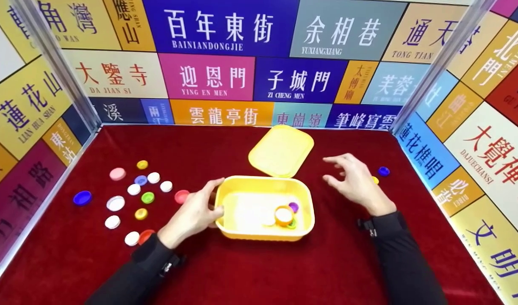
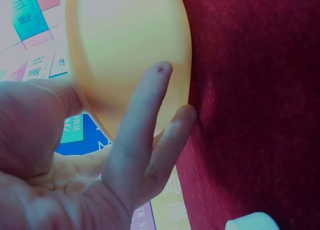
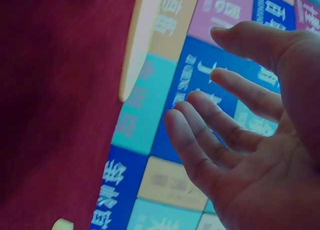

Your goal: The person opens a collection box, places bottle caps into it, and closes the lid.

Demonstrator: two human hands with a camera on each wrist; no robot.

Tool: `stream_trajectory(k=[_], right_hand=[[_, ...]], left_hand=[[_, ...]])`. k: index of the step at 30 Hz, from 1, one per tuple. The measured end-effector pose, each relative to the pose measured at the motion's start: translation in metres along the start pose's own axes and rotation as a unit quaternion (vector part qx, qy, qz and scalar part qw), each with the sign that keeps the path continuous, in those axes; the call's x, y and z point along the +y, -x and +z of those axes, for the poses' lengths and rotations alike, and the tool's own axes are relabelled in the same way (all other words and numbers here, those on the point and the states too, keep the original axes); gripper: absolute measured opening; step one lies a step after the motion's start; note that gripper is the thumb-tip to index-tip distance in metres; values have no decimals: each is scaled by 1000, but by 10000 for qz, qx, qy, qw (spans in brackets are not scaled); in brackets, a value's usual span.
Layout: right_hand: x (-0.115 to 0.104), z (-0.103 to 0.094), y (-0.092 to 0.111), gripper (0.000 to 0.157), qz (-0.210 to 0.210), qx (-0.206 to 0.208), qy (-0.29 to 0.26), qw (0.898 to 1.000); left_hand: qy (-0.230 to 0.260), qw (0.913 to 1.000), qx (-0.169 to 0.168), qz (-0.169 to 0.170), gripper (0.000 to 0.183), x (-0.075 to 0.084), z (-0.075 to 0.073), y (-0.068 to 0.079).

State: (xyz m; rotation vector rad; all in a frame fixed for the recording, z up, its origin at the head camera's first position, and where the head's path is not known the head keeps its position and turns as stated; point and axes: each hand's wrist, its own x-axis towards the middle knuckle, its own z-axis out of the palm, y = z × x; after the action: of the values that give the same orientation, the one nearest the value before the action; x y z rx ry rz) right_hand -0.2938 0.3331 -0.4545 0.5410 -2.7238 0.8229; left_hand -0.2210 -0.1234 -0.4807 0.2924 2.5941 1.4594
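Note:
A yellow plastic box [image 1: 242,186] stands in the middle of the red cloth, its inside facing up. My left hand [image 1: 196,214] grips its left end; the left wrist view shows the thumb at the rim and fingers against the outer wall [image 2: 125,44]. Inside the box lie an orange-rimmed cap with a white middle [image 1: 283,215], a purple cap [image 1: 293,207] and a green one partly hidden beneath. My right hand [image 1: 355,182] hovers to the right of the box, fingers loosely bent and apart, holding nothing. The yellow lid [image 1: 282,150] lies behind the box.
Several bottle caps in white, pink, blue, green, yellow and red spread over the left of the cloth, among them a large white cap [image 1: 115,203]. At right are a blue cap [image 1: 383,171] and a yellow cap [image 1: 375,180] partly behind my right hand. Printed panels wall the table's back and sides.

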Motion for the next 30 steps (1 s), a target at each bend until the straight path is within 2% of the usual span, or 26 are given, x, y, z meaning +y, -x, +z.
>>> stream_trajectory(k=[10,22,30], right_hand=[[46,-20,6,51,430,276,414,9978],[89,-30,15,55,1223,93,614,9905],[106,-32,25,59,1776,-274,710,9811]], left_hand=[[34,10000,18,-39,84,0,0,-1],[26,10000,53,-55,84,1,0,0],[22,10000,60,-72,84,1,0,0]])
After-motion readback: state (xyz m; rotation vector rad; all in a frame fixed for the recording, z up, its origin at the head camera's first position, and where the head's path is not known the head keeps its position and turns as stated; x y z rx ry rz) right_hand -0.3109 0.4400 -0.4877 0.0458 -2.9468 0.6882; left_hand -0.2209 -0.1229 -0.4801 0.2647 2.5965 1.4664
